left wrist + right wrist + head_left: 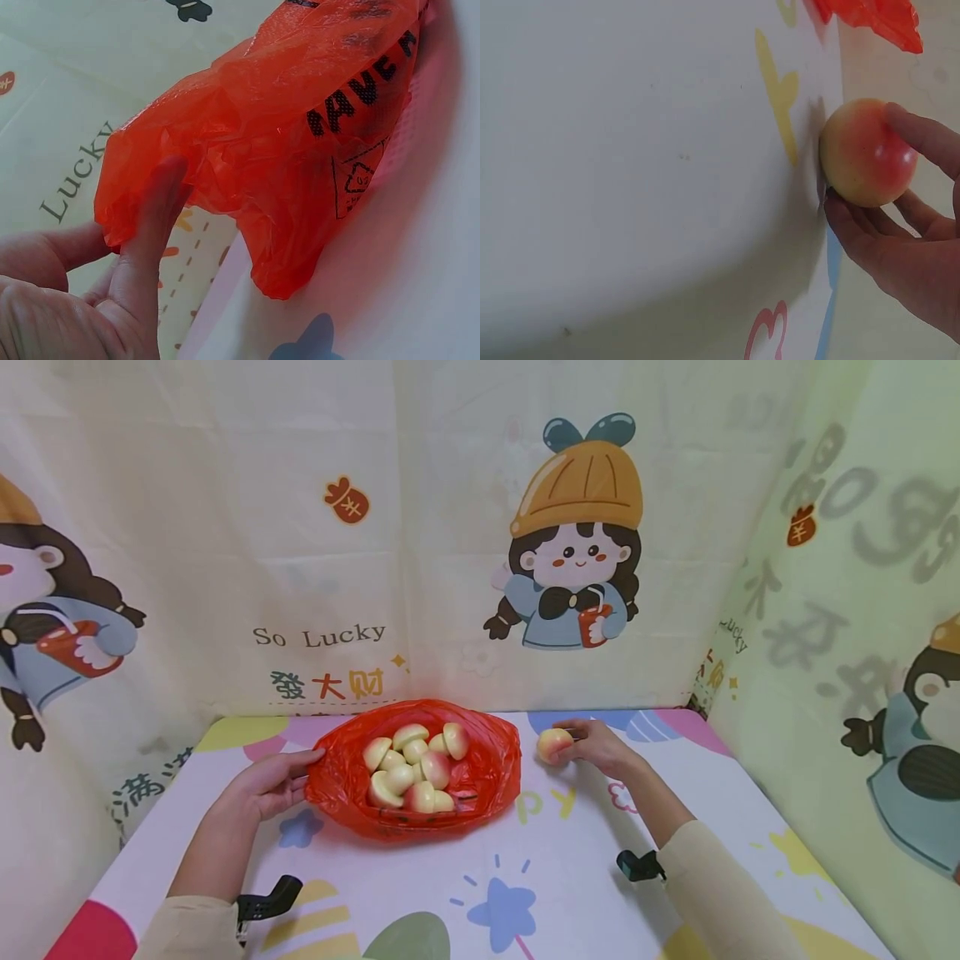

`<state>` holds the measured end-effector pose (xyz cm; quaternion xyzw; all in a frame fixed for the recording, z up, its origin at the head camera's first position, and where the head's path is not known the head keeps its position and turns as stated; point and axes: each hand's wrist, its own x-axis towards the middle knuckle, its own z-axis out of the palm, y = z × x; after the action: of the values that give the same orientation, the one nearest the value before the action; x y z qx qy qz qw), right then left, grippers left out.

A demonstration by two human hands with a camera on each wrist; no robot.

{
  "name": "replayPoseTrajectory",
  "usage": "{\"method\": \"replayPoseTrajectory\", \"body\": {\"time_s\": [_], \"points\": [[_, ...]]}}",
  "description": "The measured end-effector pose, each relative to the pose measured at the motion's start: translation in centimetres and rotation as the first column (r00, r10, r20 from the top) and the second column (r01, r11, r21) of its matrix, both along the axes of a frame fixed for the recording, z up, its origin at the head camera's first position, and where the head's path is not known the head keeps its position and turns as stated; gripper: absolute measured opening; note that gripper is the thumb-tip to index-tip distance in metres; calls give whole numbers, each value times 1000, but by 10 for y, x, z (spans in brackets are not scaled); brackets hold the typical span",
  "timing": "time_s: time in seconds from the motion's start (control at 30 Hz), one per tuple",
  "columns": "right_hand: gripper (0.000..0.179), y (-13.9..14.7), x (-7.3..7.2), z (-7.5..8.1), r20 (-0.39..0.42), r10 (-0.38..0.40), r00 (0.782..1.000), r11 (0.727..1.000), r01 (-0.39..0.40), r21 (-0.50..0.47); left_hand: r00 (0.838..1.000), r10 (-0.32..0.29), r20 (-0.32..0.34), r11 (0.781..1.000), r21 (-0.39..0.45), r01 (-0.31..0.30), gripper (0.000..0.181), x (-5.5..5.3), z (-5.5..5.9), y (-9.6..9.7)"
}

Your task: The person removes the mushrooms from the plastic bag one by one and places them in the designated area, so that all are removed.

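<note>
A red plastic bag (504, 752) lies on the table with its mouth spread open. Inside it are several cream-yellow, red-tinged fruit pieces (411, 750), domed like halves of a peach or apple. My left hand (270, 783) pinches the bag's left edge; in the left wrist view the thumb (142, 247) shows against the thin plastic. To the right of the bag, my right hand (600, 747) holds one round yellow-and-red fruit piece (866, 154) between thumb and fingers, at the tabletop. Its underside is hidden.
The patterned tablecloth (585, 893) covers the table. A printed curtain (442, 543) hangs behind its back edge, and another curtain (847, 610) is on the right. Each wrist wears a small black camera, such as the left camera (270, 900).
</note>
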<state>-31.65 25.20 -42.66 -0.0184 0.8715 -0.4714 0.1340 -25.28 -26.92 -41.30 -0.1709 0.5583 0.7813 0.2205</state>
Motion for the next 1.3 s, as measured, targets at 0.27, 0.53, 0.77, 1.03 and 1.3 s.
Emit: {"method": "replayPoseTrajectory", "body": {"time_s": [0.27,0.53,0.77,1.03,1.3], "points": [[67,5,2,6,-19,-9,1000,1000,10,11,1000,-1,2,1000,-7,1,13,0,0,1],[69,10,1,18,-59,-37,998,997,33,-71,1000,3,4,1000,-17,-3,12,1,1,1],[59,-3,4,31,-145,-93,985,991,79,-104,1000,1,7,1000,-9,-1,14,1,1,-1],[54,-28,13,45,-197,-106,975,989,82,-127,1000,22,21,1000,-18,-22,11,1,-2,-2],[55,-48,22,53,-257,-31,966,993,1,-116,1000,27,14,1000,11,-27,12,0,-2,0]]}}
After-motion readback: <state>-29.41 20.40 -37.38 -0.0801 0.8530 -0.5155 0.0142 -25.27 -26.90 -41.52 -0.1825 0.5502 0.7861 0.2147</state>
